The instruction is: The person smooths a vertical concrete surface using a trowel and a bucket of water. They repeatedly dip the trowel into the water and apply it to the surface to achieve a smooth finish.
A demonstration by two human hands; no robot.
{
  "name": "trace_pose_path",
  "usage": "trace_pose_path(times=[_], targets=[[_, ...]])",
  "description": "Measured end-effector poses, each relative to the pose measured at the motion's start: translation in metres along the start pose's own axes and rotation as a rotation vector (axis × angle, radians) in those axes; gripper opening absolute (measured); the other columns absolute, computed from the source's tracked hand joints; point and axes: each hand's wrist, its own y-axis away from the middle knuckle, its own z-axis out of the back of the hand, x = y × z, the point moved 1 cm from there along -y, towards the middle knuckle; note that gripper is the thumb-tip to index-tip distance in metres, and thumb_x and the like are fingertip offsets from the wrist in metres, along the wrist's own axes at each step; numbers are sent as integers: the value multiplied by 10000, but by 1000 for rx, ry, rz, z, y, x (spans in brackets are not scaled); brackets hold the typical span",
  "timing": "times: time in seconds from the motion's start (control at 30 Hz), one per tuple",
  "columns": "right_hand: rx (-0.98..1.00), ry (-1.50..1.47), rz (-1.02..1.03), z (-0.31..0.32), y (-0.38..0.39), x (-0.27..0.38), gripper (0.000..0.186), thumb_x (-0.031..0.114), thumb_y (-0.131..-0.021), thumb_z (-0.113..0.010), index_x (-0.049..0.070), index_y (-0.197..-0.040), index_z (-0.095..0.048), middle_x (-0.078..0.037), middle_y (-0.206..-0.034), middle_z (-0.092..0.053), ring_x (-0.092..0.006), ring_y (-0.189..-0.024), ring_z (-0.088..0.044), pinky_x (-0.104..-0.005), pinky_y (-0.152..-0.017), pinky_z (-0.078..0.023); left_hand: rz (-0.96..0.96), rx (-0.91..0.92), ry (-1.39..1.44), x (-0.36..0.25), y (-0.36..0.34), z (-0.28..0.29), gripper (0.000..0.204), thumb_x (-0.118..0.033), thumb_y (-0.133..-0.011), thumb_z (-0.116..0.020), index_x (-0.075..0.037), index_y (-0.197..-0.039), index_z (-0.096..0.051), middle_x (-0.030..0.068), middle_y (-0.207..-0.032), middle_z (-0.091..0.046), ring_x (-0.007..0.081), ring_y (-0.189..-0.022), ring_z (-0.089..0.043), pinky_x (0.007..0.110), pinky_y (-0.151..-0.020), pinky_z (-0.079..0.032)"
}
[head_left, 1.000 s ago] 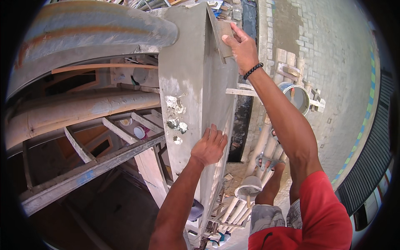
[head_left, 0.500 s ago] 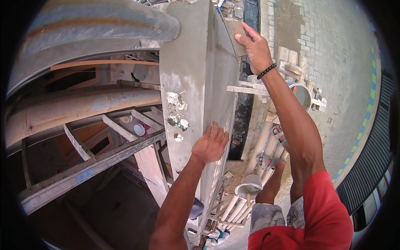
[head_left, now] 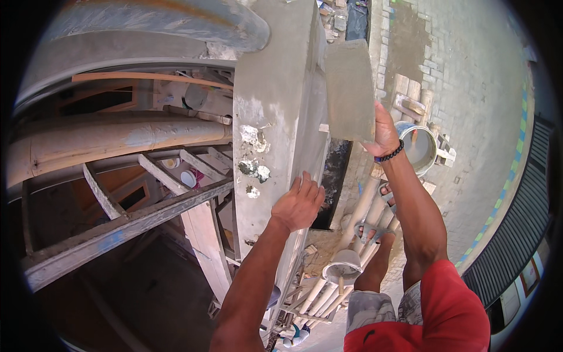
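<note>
A flat grey board (head_left: 350, 88) is gripped at its edge by the right hand (head_left: 384, 132), just right of the column (head_left: 265, 88) (contact cannot be told). The left hand (head_left: 298, 202), empty and loosely spread, is rested on the column. Surface-working is judged in hand; board alignment to the column's side seems called for.

Runs slantwise from right of the centre to the lower middle of the frame, as a platform of bamboo poles (head_left: 362, 212). Carries at the upper end a handled tool (head_left: 409, 107), midway two feet in sandals (head_left: 367, 233), lower down a grey bucket (head_left: 347, 256). Spreads below, at the right, as grey paving (head_left: 475, 117), under a damp patch (head_left: 404, 38).
</note>
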Motion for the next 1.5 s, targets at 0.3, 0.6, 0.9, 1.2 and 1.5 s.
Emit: trace_pose_path(times=[0.3, 0.6, 0.9, 1.2, 1.5], targets=[[-59, 533, 314, 1, -54, 4, 555, 20, -870, -641, 30, -1356, -373, -90, -1246, -573, -164, -1130, -554, -325, -983, -436, 4, -8, 19, -1, 0, -2, 383, -234, -882, -478, 10, -1144, -615, 201, -1083, -619, 427, -1173, -503, 477, -967, -434], [-89, 775, 439, -9, -91, -3, 525, 24, -815, -688, 16, -1288, -461, -131, -1260, -569, -190, -1167, -535, -327, -989, -427, 14, -34, -5, -1, 2, -4, 448, -239, -757, -580, -19, -1147, -608, 182, -1086, -600, 407, -1151, -513, 476, -980, -430], [-206, 752, 333, 32, -53, -23, 546, 27, -816, -681, -12, -1304, -440, -141, -1220, -589, -195, -1082, -588, -328, -945, -470, 11, -50, 10, -1, 4, -4, 424, -237, -800, -542, -6, -1149, -611, 195, -1084, -606, 419, -1154, -511, 477, -959, -440], [-215, 817, 343, 0, -79, -17, 571, 83, -843, -675, -36, -1336, -412, -170, -1182, -612, -176, -982, -616, -302, -817, -513, 0, -56, 7, 1, -2, -4, 421, -234, -778, -566, -16, -1134, -614, 189, -1079, -603, 416, -1146, -515, 478, -948, -451], [-327, 1460, 640, -39, -4, 53, 510, 111, -855, -628, -8, -1330, -484, -196, -1197, -618, -236, -1118, -597, -332, -945, -464, 2, -75, 13, -1, 6, -7, 396, -222, -802, -554, -14, -1134, -611, 195, -1081, -605, 420, -1162, -505, 477, -947, -456]])
